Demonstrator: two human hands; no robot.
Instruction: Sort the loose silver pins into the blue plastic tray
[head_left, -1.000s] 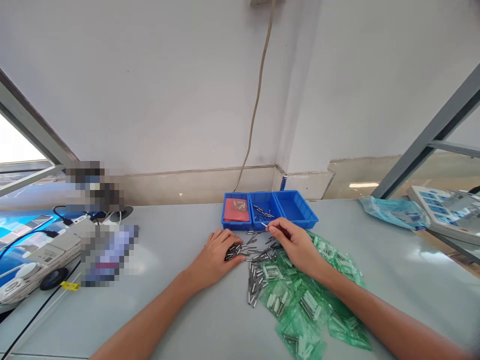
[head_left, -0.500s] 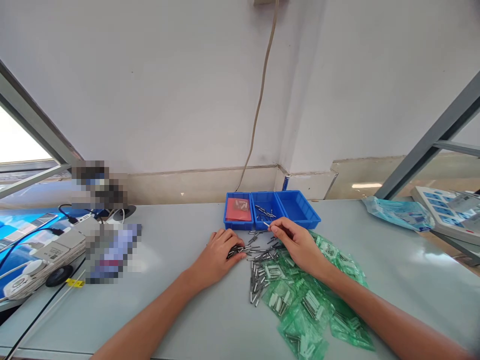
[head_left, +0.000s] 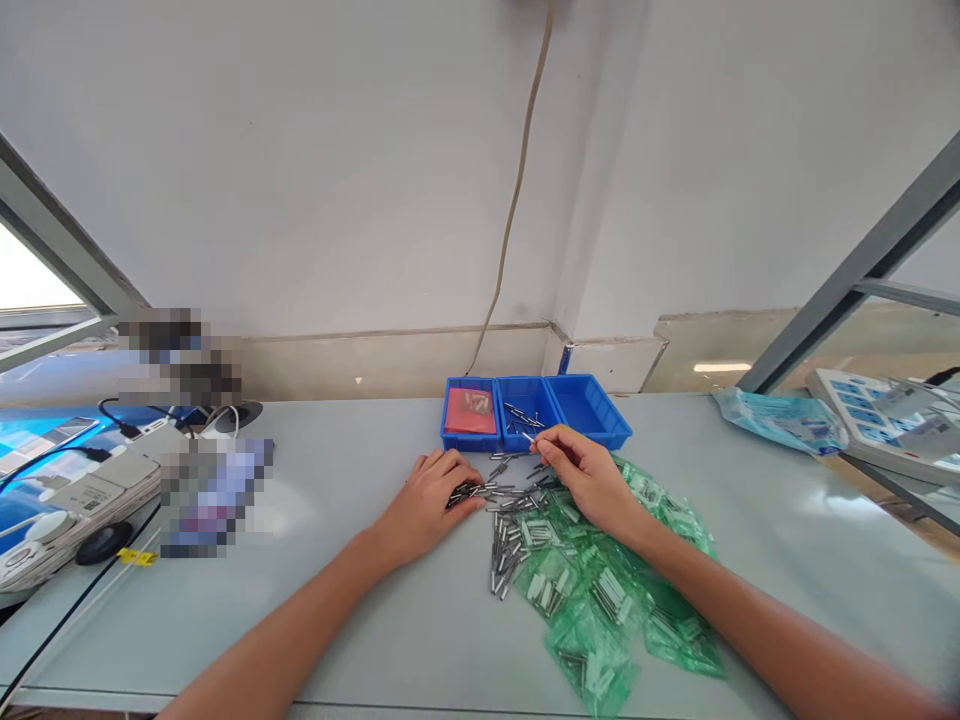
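Observation:
My right hand (head_left: 589,478) pinches a small metal pin (head_left: 528,437) between thumb and fingertips. It is held just in front of the middle blue bin (head_left: 546,392), where several dark pins lie. On the tabletop, my left hand (head_left: 433,503) curls its fingers and thumb round some metal pins (head_left: 466,490) at the left end of a loose pile. More loose pins (head_left: 507,550) spread between the hands and toward me. Green plastic bags (head_left: 592,650) with metal pins and white labels lie under and in front of my right forearm.
The left blue bin (head_left: 471,440) holds a red packet (head_left: 470,411); the right blue bin (head_left: 589,405) adjoins the middle one. Power strips and cables (head_left: 105,490) occupy the left side. A blue plastic packet (head_left: 780,420) and a white device (head_left: 885,415) are at the right.
The whole view has shifted slightly, so everything appears a little further left and up. Both hands keep nearly the same poses, the right still pinching the pin by the middle bin.

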